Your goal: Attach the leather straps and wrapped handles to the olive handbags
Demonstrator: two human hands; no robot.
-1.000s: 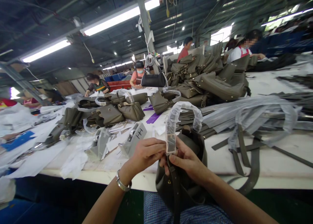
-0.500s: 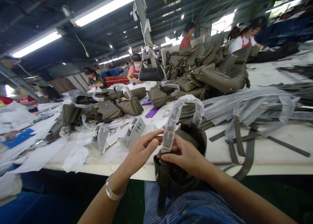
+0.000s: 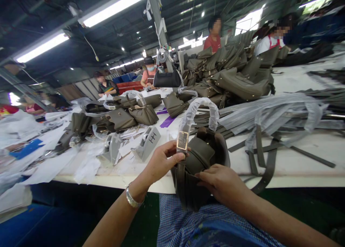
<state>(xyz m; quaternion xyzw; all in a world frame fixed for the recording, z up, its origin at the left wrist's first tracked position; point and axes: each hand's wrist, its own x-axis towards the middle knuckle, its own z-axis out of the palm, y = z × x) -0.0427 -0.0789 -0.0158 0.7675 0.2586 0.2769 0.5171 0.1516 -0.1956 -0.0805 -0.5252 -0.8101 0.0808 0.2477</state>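
Probably, a steady handle (image 3: 188,115) served best, the left hand (image 3: 163,160) clamping its fingers on its base while the right hand (image 3: 225,182) pinched the bag (image 3: 201,152) between fingers by the counter's (image 3: 304,175) near edge.

- I have the handbag (image 3: 199,157) at the bench's (image 3: 291,178) near edge
- Tape dispensers (image 3: 148,143) to its left
- Straps (image 3: 271,161) to its right
- Bag pile (image 3: 237,83) behind

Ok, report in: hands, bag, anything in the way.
Left hand holding wrapped handle low down. Right hand gripping bag. Loose straps right of bag, not blocking hands.
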